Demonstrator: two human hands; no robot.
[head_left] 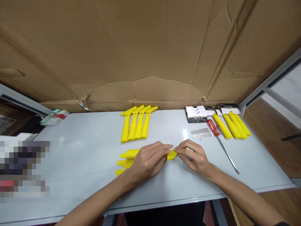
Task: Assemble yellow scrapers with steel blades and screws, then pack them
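Note:
My left hand (150, 158) and my right hand (193, 155) meet near the middle of the table, fingertips closed on a small yellow plastic piece (172, 154). The fingers cover both ends of that piece. Under and beside my left wrist lie several yellow plastic parts with tapered ends (127, 163), partly hidden by the hand. Beyond them stands a row of yellow angled-head scraper handles (138, 125), laid side by side. To the right of my right hand rests a screwdriver (213, 127) with a red handle and a long shaft.
Flat metal blades (201, 133) lie behind my right hand. Black-and-white printed cards (196, 113) and several yellow tubular handles (235, 125) are at the back right. A cardboard sheet (150, 56) walls off the back. A small box (55, 117) sits at the left rear.

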